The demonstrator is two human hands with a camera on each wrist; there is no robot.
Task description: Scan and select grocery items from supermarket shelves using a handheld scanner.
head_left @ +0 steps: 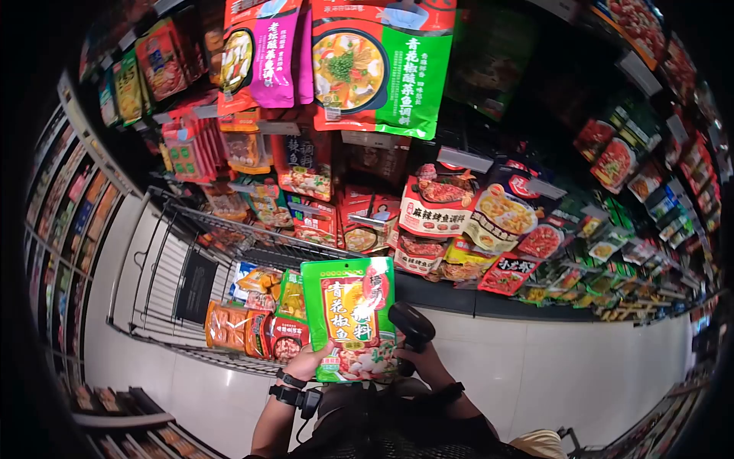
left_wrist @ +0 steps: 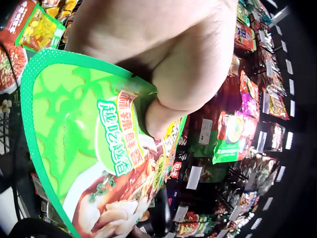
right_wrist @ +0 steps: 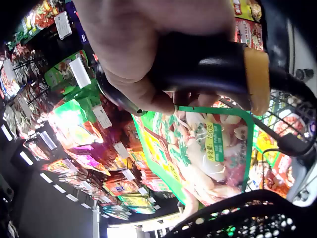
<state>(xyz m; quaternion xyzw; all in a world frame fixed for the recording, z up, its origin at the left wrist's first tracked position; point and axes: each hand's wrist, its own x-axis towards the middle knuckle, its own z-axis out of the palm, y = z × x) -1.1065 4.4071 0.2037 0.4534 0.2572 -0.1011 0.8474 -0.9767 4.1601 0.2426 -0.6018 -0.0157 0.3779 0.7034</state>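
My left hand (head_left: 307, 359) holds a green seasoning pouch (head_left: 355, 306) by its lower left part, with the thumb across the printed front. In the left wrist view the thumb (left_wrist: 163, 116) presses on the pouch (left_wrist: 69, 129). The pouch stands upright before my body, its front facing me. My right hand (head_left: 417, 361) grips the black shopping cart handle (head_left: 413, 325) beside the pouch's right edge. The right wrist view shows its fingers (right_wrist: 131, 89) curled round that handle (right_wrist: 208, 69), which has an orange band. Behind it appears the pouch's back (right_wrist: 208, 144).
The wire cart (head_left: 164, 306) extends left, carrying several packets (head_left: 248, 329). Shelves of hanging seasoning packets (head_left: 436, 203) face me. Large red-and-green pouches (head_left: 382, 69) hang above. Pale floor tiles (head_left: 520, 367) lie to the right, and another shelf (head_left: 76, 206) stands at far left.
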